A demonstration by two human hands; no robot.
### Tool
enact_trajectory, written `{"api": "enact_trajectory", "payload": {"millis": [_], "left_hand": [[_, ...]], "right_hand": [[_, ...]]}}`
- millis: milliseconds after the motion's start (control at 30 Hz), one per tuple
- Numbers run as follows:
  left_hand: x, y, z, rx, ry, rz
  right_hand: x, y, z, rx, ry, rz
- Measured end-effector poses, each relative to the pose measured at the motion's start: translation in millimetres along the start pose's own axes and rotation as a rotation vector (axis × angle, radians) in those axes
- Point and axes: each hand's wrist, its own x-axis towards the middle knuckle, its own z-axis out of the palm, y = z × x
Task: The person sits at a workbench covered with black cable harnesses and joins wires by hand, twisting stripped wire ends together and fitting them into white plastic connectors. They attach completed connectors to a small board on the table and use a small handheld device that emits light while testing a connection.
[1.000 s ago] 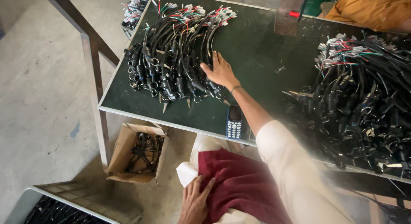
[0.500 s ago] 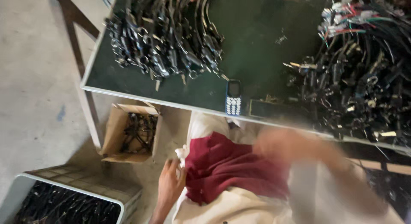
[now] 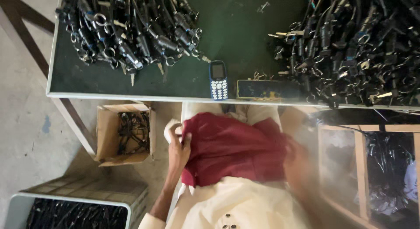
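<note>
A dark red cloth [image 3: 232, 150] is spread over the lap, just below the edge of the green table [image 3: 131, 82]. Its left edge is gripped by the left hand [image 3: 178, 150], fingers curled onto the fabric. The right hand [image 3: 302, 167] is seen at the cloth's right edge (too blurred for the fingers to be told). A small blue phone [image 3: 218, 80] is laid on the table, just above the cloth.

Light: soft daylight is falling evenly, no glare | Shadow: deepening below the worktop [image 3: 131, 86] edge, above the left hand [image 3: 178, 151] | Blur: right hand [image 3: 302, 167] is smearing heavily | Focus: left hand is staying sharp
</note>
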Motion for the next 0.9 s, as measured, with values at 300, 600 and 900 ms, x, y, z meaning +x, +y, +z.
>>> {"api": "enact_trajectory", "payload": {"millis": [300,600,900], "left_hand": [[2,-4,5,0.216,-0.139,0.089],[11,19,20,0.275,0.071,0.487],[-13,76,9,0.164,-0.020,0.394]], "right_hand": [[0,27,37,0.101,0.022,-0.048],[13,83,23,0.443,-0.294,0.206],[66,67,27,0.636,-0.230,-0.029]]}}
